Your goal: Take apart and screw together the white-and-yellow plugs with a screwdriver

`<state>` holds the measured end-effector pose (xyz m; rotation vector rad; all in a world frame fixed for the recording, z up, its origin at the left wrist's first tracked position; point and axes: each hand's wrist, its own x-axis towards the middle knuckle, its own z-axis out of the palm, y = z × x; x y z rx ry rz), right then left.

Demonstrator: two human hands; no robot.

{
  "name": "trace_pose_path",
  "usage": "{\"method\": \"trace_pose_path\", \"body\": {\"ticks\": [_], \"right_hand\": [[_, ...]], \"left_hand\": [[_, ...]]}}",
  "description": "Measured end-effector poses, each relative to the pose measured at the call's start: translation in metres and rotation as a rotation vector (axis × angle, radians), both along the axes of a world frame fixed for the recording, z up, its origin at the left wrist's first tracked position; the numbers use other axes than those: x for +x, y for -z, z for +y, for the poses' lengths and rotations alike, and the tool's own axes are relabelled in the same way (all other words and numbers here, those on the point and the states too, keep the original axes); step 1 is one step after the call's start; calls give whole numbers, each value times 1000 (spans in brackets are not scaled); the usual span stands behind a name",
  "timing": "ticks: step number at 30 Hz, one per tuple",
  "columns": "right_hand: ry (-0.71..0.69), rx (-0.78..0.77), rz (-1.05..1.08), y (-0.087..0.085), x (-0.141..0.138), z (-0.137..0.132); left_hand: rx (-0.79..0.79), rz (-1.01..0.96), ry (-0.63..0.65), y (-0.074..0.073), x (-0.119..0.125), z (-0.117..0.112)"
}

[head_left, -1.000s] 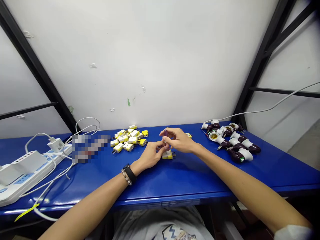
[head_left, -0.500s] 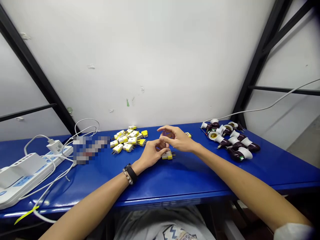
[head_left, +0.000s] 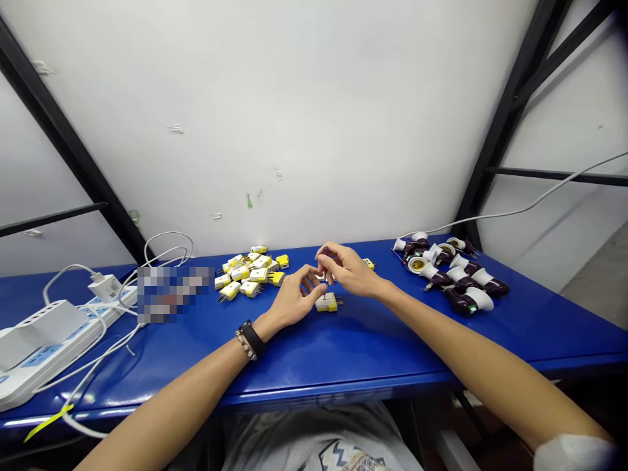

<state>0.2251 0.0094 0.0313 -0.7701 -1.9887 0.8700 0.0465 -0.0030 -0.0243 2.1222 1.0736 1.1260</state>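
Note:
My left hand (head_left: pixel 293 299) rests on the blue table (head_left: pixel 343 347) with its thumb and fingers around a yellow and white plug adapter (head_left: pixel 328 302). Just above it, my right hand (head_left: pixel 346 268) pinches a small dark piece with metal prongs (head_left: pixel 324 274), held over the adapter. A black wristband sits on my left wrist. What exactly the right fingers hold is partly hidden.
A heap of yellow and white plug adapters (head_left: pixel 250 271) lies left of my hands. Several maroon and white lamp sockets (head_left: pixel 454 271) lie at the right. White power strips (head_left: pixel 44 340), a charger (head_left: pixel 104 286) and cables occupy the left end. Black shelf struts (head_left: pixel 510 111) rise on both sides.
My right hand closed from spread fingers into a pinch and lowered the small piece toward the adapter. My left hand stayed on the adapter.

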Motion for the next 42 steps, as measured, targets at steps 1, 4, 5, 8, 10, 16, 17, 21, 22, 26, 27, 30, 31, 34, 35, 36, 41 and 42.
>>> {"method": "trace_pose_path", "body": {"ticks": [1, 4, 5, 8, 10, 16, 17, 21, 22, 26, 27, 30, 31, 34, 35, 36, 41, 42], "right_hand": [[4, -14, 41, 0, 1, 1], [22, -51, 116, 1, 3, 5], [27, -59, 117, 1, 3, 6], [31, -52, 84, 0, 3, 5], [72, 8, 60, -3, 3, 3], [35, 128, -382, -12, 18, 5], [-28, 107, -513, -11, 21, 7], [-110, 20, -837, -1, 27, 13], [-87, 9, -853, 1, 27, 13], [-45, 3, -854, 6, 22, 14], [-40, 9, -865, 6, 20, 13], [-30, 35, -895, 5, 17, 11], [-31, 35, -896, 5, 17, 11], [-5, 20, -884, 5, 17, 9], [12, 17, -879, 5, 17, 9], [28, 15, -875, 6, 17, 9], [-2, -4, -899, 6, 20, 12], [-9, -5, -903, 6, 21, 12]], "left_hand": [[2, 12, 14, -1, -2, 0], [32, 106, 51, -1, -9, -2], [49, 155, 67, -1, -10, -2], [77, 270, 97, -1, -12, -3], [54, 269, 93, -1, -12, -3], [13, 279, 169, -1, -15, -3], [33, 307, 173, -2, -16, -4], [92, 383, 153, -4, -16, -5], [95, 387, 147, -5, -15, -5], [116, 375, 139, -10, -15, -6], [125, 364, 131, -12, -15, -6], [157, 357, 126, -15, -16, -6], [170, 380, 134, -15, -17, -6], [209, 471, 144, -10, -18, -4], [213, 482, 131, -8, -18, -3], [208, 478, 118, -6, -18, -3], [111, 382, 100, -7, -20, 0], [93, 363, 88, -8, -23, 2]]}}
